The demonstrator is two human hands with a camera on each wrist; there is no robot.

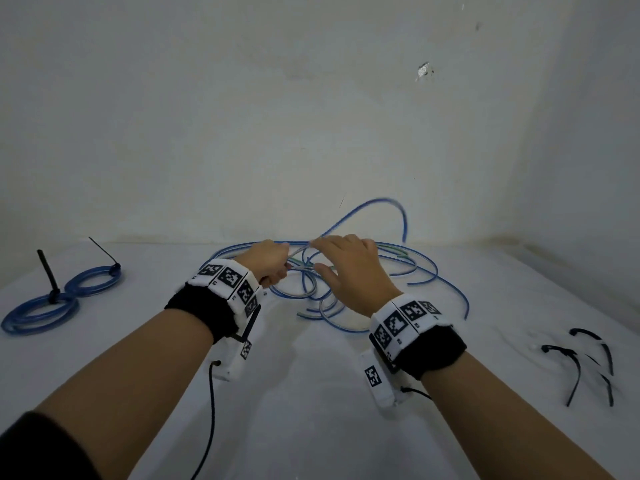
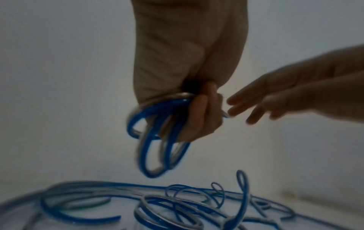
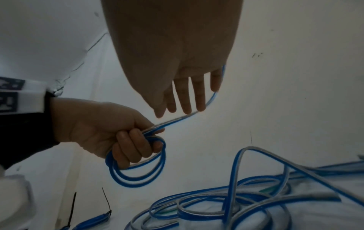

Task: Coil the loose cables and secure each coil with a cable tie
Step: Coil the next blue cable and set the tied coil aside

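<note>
Left hand [image 1: 268, 259] is gripping a small coil [image 3: 138, 168] of blue cable, fingers curled tight round two or three loops; the loops are hanging below the fist, clear of the table [image 1: 311, 393]; right hand [image 1: 349, 268] is hovering just right of the left hand, fingers straight and spread, holding nothing; its fingertips [image 3: 185, 109] are lying along the strand running out of the coil, contact unclear; that strand is arcing up behind the right hand and curving back down toward the loose cable pile [image 1: 398, 271].

Loose cable pile is lying on the table directly beneath and beyond both hands, tangled blue and clear strands with a bit of green showing; far edge of the pile is sitting near the wall [image 1: 311, 116].

Left of the pile, well apart from it, two finished coils [image 1: 65, 296] are lying flat and touching each other, each cinched with a black tie, tie tails sticking up; right of the pile, well apart, spare black cable ties [image 1: 585, 365] are lying scattered on the table, curved, exact count hard to tell.

Both wrists are wearing white marker bands [image 1: 228, 282] over black cuffs; a thin black cord is trailing from each band toward the near edge of the table.
</note>
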